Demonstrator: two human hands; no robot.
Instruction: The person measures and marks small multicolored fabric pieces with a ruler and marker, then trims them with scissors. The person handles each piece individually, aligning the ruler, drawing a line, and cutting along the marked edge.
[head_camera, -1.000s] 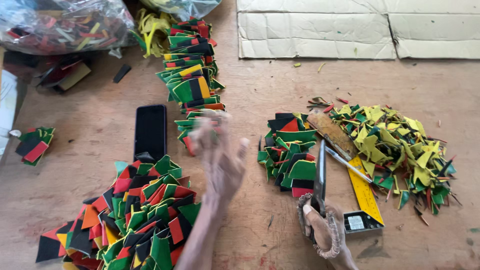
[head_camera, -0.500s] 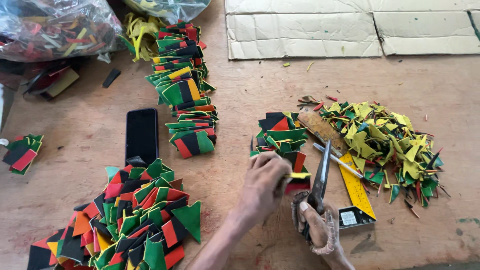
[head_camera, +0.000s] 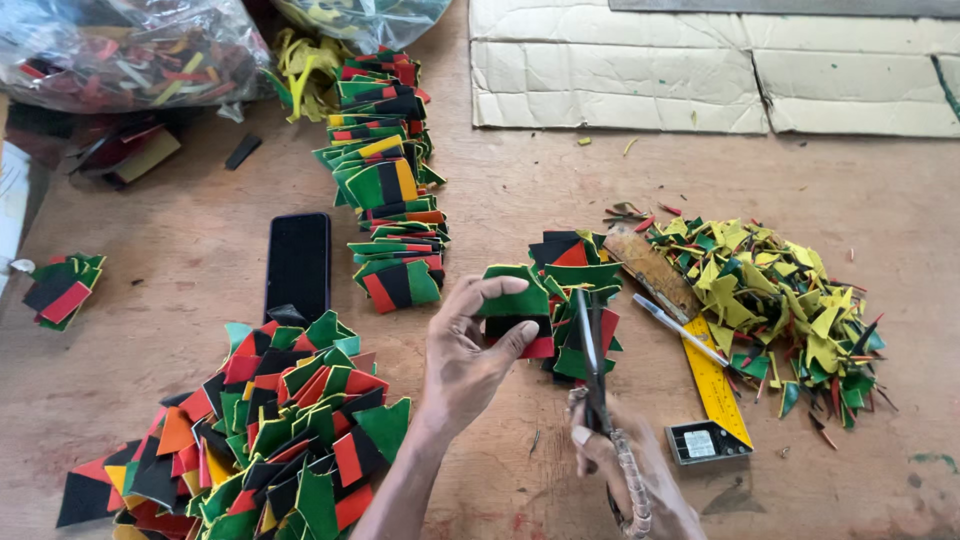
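While left hand (head_camera: 470, 355) pinches a patch (head_camera: 515, 312), right hand's (head_camera: 630, 470) grip on scissors (head_camera: 592, 355) is half cropped.

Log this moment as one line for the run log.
left hand: pinching green-black-red piece | right hand: gripping scissors, blades up | beside: small stack, yellow square ruler, pen | surface: wooden table

Single head-worn view, looking steeply down and forward onto a brown wooden tabletop (head_camera: 520, 210) at close, arm's-length range. The left hand (head_camera: 465, 350) and right hand (head_camera: 625, 470) enter from the bottom edge; flattened pale cardboard sheets (head_camera: 620, 75) mark the far edge.
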